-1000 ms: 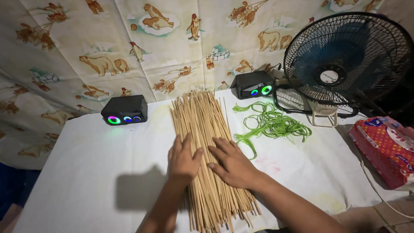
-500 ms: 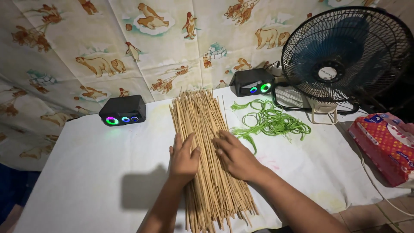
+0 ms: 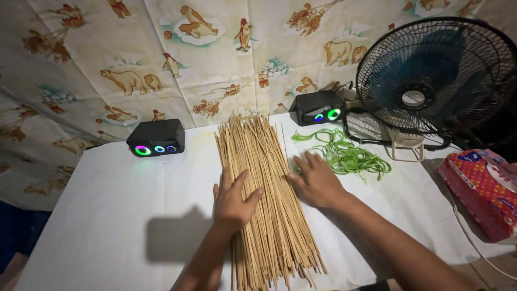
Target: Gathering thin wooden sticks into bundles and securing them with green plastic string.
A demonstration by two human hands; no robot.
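A wide bundle of thin bamboo sticks lies lengthwise on the white table. My left hand rests flat on the bundle's left half, fingers spread. My right hand lies palm down at the bundle's right edge, fingers apart, touching the outer sticks. Neither hand grips anything. A tangle of green string sits just right of my right hand.
Two small black speakers with coloured lights stand at the back: one left, one right. A black table fan fills the back right. A red patterned packet lies at the right edge. A printed animal cloth hangs behind.
My right hand has slid from the middle of the bundle outward to its right edge. My left hand stays pressed on the sticks. The camera view shifted slightly.
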